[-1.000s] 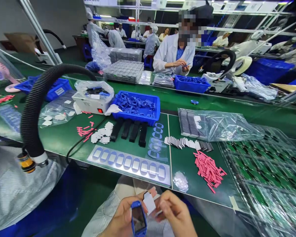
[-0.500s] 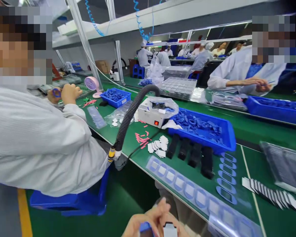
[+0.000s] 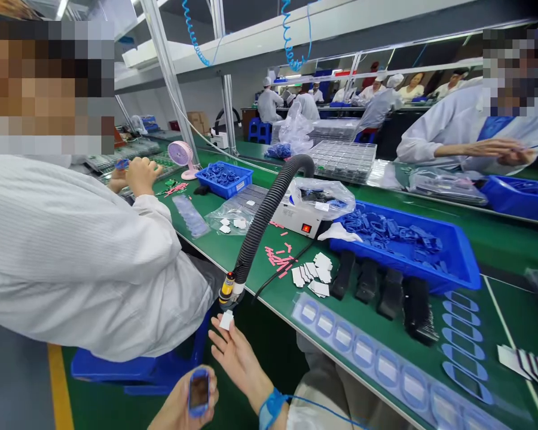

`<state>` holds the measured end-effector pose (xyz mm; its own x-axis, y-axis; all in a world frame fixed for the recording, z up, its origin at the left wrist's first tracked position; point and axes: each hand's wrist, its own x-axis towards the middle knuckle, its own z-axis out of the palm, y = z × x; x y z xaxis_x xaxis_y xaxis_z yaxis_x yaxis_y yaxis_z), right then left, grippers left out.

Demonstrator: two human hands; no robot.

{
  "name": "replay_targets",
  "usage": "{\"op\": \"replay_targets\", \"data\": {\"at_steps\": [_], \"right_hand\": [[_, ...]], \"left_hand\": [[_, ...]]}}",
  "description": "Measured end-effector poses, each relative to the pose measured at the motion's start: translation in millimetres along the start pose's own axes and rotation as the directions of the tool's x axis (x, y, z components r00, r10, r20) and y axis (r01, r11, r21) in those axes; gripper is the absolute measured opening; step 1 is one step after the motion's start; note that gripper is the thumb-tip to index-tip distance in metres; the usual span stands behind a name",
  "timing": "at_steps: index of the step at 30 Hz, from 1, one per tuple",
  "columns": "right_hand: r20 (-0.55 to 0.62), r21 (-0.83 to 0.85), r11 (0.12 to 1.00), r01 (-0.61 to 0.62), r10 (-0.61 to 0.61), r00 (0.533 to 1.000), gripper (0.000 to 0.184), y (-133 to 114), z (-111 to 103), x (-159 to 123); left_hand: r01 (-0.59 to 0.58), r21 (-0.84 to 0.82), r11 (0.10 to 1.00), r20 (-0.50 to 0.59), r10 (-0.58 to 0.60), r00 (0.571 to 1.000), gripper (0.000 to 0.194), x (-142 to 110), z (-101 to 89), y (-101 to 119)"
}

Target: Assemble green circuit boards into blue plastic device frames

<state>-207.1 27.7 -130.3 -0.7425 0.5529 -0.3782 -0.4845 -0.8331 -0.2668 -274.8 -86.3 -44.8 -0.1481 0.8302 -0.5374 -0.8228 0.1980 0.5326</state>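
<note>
My left hand (image 3: 182, 401) is wrapped round a small blue-rimmed device (image 3: 199, 392) with a dark rectangular screen, low in the view. To its right, my right hand (image 3: 242, 355) is raised, wearing a blue wrist strap (image 3: 271, 409) with a cord. Its thumb and fingertip pinch a small white card (image 3: 226, 321), while the other fingers are spread. Just above the card is the yellow-and-white nozzle end (image 3: 228, 291) of a black corrugated hose (image 3: 269, 209); whether they touch, I cannot tell.
A white box with a red switch (image 3: 300, 216), loose white cards (image 3: 314, 273), pink strips (image 3: 278, 260) and black stacks (image 3: 390, 292) lie on the green bench. Behind stands a blue bin (image 3: 468, 254) of blue frames. A co-worker's sleeve (image 3: 116, 263) fills the left.
My hands, close together before, have separated. The right has risen with the white card to the nozzle; the left has moved left with the device, its screen now showing. The view has shifted left.
</note>
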Motion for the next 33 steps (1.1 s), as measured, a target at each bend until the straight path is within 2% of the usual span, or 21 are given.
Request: {"op": "replay_targets", "data": {"at_steps": [2,5,8,10,13,20,23,27,30,33], "right_hand": [[-0.005,-0.014,1.000,0.000,0.000,1.000,0.049,2,-8,-1],[-0.038,-0.044,0.999,0.012,-0.013,0.999,0.043,4,-26,-3],[-0.088,-0.079,0.996,0.044,-0.051,0.995,0.028,0,-42,-3],[-0.110,-0.100,0.993,0.071,-0.081,0.991,0.025,-5,-47,-1],[-0.102,-0.121,0.988,0.092,-0.105,0.989,0.026,-13,-40,3],[0.028,-0.135,0.990,0.034,-0.030,0.999,0.026,-9,2,1],[0.023,-0.129,0.991,0.033,-0.030,0.999,0.027,-10,7,1],[0.025,-0.170,0.985,-0.011,0.015,1.000,0.027,-17,7,7],[-0.003,-0.199,0.979,-0.037,0.037,0.999,0.025,-19,1,1],[-0.056,-0.188,0.982,-0.019,0.008,0.998,0.021,-20,-7,-23]], "left_hand": [[0.000,-0.024,1.000,-0.051,-0.002,0.999,0.026,26,-6.8,6],[-0.007,-0.045,0.999,-0.053,0.005,0.999,0.011,73,-6.9,14],[0.047,-0.035,0.998,-0.023,-0.048,0.999,0.017,108,1.1,12],[0.091,-0.017,0.996,-0.002,-0.091,0.996,0.018,117,4.8,7],[0.116,0.002,0.993,-0.001,-0.116,0.993,0.016,110,-0.1,1],[0.045,-0.032,0.998,-0.118,-0.049,0.992,0.010,59,-42.1,13],[-0.005,-0.063,0.998,-0.182,-0.007,0.983,0.019,50,-50.9,19],[-0.078,-0.094,0.992,-0.240,0.054,0.969,0.039,60,-44.2,29],[-0.125,-0.086,0.989,-0.241,0.101,0.965,0.040,79,-28.4,33],[-0.103,-0.041,0.994,-0.200,0.093,0.975,0.035,95,-9.6,26]]}}
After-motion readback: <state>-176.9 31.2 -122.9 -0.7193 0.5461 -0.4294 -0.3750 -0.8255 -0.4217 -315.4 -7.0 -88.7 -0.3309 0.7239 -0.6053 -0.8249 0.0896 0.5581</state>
